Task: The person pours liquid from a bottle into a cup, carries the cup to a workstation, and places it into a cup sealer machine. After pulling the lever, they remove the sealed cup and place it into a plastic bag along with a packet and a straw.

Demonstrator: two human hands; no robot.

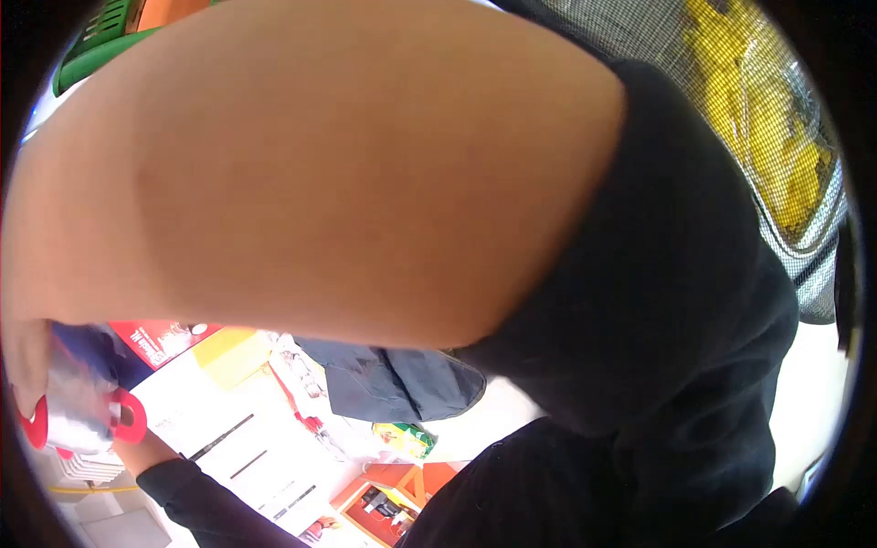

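My bare right forearm and black sleeve cross most of the head view. At the far left edge, the fingers of my right hand (29, 365) wrap round one side of a clear container (80, 406) with red handles. The container is tilted, and its contents are too blurred to make out. My left hand (131, 447) comes from below on the other side and holds the red handle (130, 416). Much of this hand is hidden behind the handle and container. A dark blue item (114, 352) lies behind the container.
Below my forearm are a red printed box (164, 340), a yellow piece (236, 356), a dark bag (393, 379), a green packet (406, 440) and an orange box (365, 521). Green crates (105, 27) stand top left; a grey mesh bag with yellow contents (758, 119) is top right.
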